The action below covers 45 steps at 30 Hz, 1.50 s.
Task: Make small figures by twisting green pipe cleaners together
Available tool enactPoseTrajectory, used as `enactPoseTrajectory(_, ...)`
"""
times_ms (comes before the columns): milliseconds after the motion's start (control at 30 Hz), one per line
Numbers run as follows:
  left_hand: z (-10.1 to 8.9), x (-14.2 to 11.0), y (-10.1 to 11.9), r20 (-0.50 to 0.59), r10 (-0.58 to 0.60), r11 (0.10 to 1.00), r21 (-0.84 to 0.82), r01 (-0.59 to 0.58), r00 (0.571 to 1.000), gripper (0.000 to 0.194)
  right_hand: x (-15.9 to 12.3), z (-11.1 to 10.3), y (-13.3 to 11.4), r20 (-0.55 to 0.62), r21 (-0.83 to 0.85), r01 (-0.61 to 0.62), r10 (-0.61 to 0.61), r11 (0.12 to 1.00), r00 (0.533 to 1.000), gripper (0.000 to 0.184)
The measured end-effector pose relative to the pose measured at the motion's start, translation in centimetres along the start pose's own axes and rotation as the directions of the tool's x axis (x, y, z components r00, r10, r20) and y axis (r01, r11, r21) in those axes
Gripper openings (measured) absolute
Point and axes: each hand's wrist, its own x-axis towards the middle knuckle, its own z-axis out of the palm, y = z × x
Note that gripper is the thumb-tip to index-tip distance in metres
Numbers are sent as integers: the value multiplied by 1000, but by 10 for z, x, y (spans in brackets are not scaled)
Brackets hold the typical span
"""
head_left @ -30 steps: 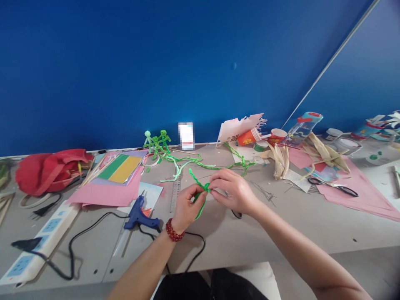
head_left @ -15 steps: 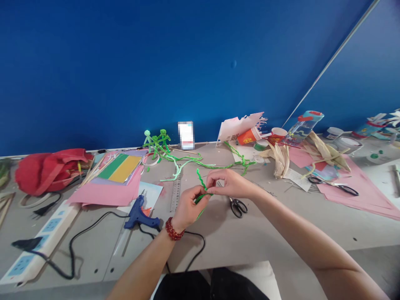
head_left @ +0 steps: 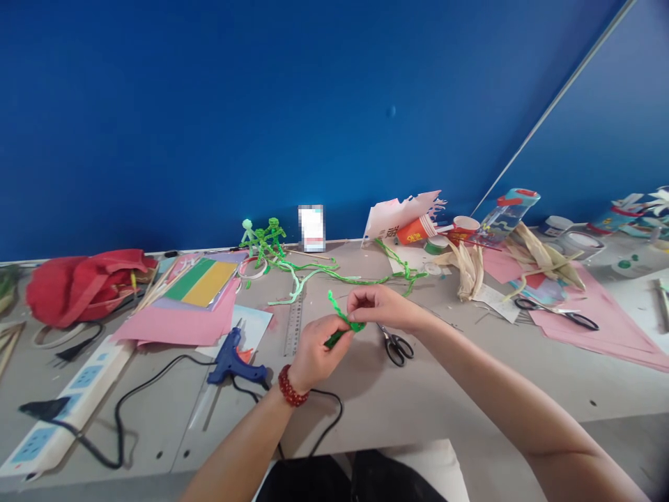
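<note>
Together, the left hand (head_left: 320, 346) and right hand (head_left: 380, 307) pinch a green fuzzy strand (head_left: 357, 326) between them, its shape hard to tell; scissors (head_left: 396, 348) lie at its four o'clock, a glue gun (head_left: 233, 359) at eight.

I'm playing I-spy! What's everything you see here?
Fuzzy strand: one, green, held centre
Loose strands: several, green, middle
Stick figures: about three, green, back
Scissors: two, black-handled, centre and right
Glue gun: one, blue, left
Power strip: one, white, left
Cloth bundle: one, red, left
Paper sheets: several, mostly pink, left and right
Ruler: one, clear, centre
Blurred screen: one, white, back
Paper cups: several, red, back right
Bottle: one, clear, back right
Dry husks: several, tan, right
Table: one, grey, underneath
Wall panels: two, blue, back
Smaller bits: many, mixed, scattered
Bracelet: one, red, left wrist
Left hand, right hand: one each, centre
Lap: one, black, below
</note>
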Motion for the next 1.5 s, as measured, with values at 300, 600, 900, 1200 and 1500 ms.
enactPoseTrajectory(300,-1,-1,1,-1,95,993,67,-95,995,12,-1,8,-2,-60,77,-30,35,997,998,2)
enactPoseTrajectory(600,-1,-3,3,-59,108,994,32,-106,992,13,-1,6,-2,-1,255,-113,117,960,993,8)
enactPoseTrajectory(900,0,-3,6,-73,114,990,-79,-120,991,10,-3,14,4,120,482,-226,192,846,974,7)
enactPoseTrajectory(1200,0,-3,4,-83,159,983,-84,-166,984,9,-5,16,3,122,511,-225,189,830,974,8)
enactPoseTrajectory(1500,-2,-2,6,-69,183,977,-103,-189,981,11,-4,9,10,210,533,-110,-5,839,978,25)
